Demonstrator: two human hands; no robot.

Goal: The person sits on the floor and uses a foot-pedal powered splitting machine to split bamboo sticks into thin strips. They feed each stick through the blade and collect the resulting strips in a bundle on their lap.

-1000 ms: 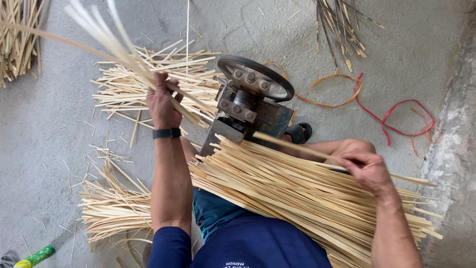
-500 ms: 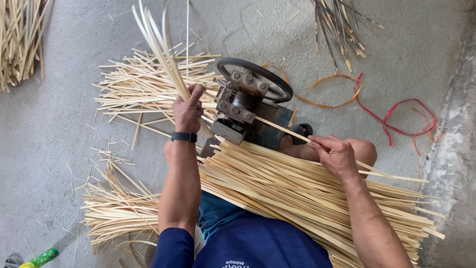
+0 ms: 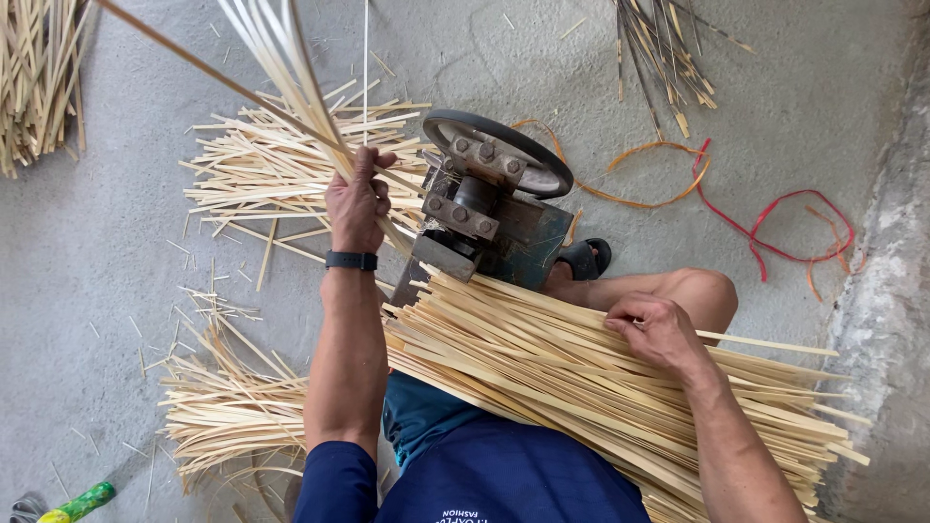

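On the person's lap, across a bent knee, lies a thick bundle of pale bamboo strips (image 3: pixel 581 387), running from beside the machine down toward the lower right edge of the view. The right hand (image 3: pixel 659 329) rests on top of this bundle near its upper edge, fingers curled and pressed down on the strips; whether it pinches a single strip cannot be told. The left hand (image 3: pixel 356 201) is raised beside the machine, closed in a fist around a handful of thin split strips (image 3: pixel 281 68) that fan upward and out of the top of the frame. A dark band sits on that wrist.

Just right of the left hand stands a small metal splitting machine (image 3: pixel 484 208) with a dark round wheel (image 3: pixel 499 150) on top and bolted blocks below it; the lap bundle's upper end lies against its base. A dark sandal (image 3: pixel 586 260) shows just beyond the machine.

Behind the left hand a loose heap of cut strips (image 3: pixel 281 165) spreads over the grey concrete floor (image 3: pixel 116 291), and another heap (image 3: pixel 228 407) lies beside the left forearm. More strips are stacked at the upper left corner, darker ones at the top right. Red and orange cord loops (image 3: pixel 775 228) lie on the floor to the right. A green and yellow handle (image 3: pixel 77 504) shows at the lower left corner.
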